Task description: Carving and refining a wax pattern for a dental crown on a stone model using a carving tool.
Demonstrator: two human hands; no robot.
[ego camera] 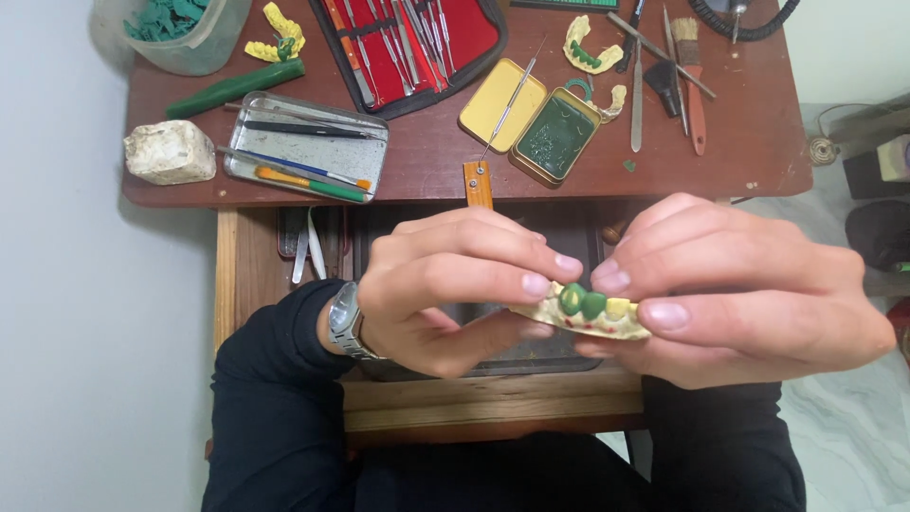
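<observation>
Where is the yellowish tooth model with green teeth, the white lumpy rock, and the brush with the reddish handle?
Yellowish dental cast with green wax teeth (pixel 583 311), head view, on the green teeth.
White lumpy stone block (pixel 170 152), head view, on its middle.
Brush with reddish-orange handle (pixel 695 95), head view, on the handle.

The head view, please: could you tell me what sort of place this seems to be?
Probably a dental technician's workbench. Both hands hold a yellowish dental cast with green wax teeth; more casts, a red case of metal instruments and a tin of green wax lie on the brown table.
</observation>
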